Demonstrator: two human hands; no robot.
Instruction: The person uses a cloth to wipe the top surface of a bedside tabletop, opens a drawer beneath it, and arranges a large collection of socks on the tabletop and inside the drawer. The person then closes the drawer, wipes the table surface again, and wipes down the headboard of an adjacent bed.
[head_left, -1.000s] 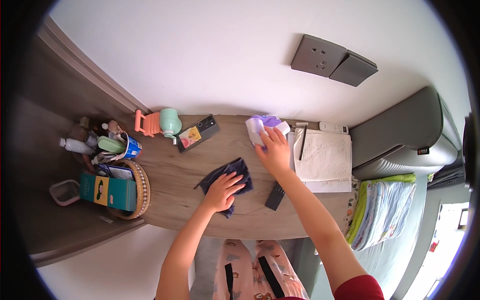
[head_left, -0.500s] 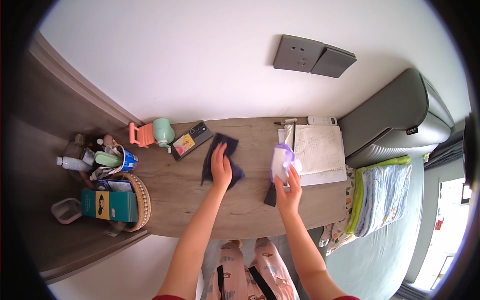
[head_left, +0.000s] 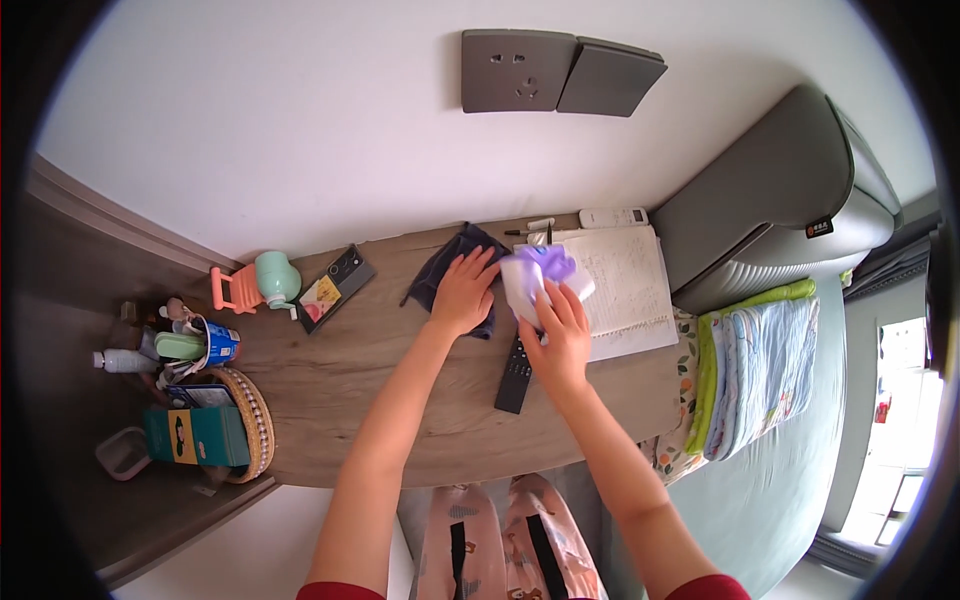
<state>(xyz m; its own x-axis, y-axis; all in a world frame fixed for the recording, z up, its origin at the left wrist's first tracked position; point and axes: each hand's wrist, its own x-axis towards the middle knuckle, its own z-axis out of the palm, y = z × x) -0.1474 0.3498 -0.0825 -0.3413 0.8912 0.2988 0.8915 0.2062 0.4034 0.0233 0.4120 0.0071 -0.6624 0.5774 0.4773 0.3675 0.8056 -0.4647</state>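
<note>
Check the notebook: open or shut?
Open: the notebook, right of the white-and-purple packet under the right hand, shows a handwritten page face up, uncovered by any cover.

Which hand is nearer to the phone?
Left: the left hand, on the dark cloth, is right of the phone; the right hand, holding the purple-white packet, is farther right.

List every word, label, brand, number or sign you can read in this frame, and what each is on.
None is clear enough to quote.
Notebook page: handwriting, too small.
Dark tag on the grey headboard: too small.
Teal box: printed marks, too small.
Blue cup: markings, blurred.
Black remote: button marks, too small.
Purple-and-white pack in the right hand: blurred.
</note>
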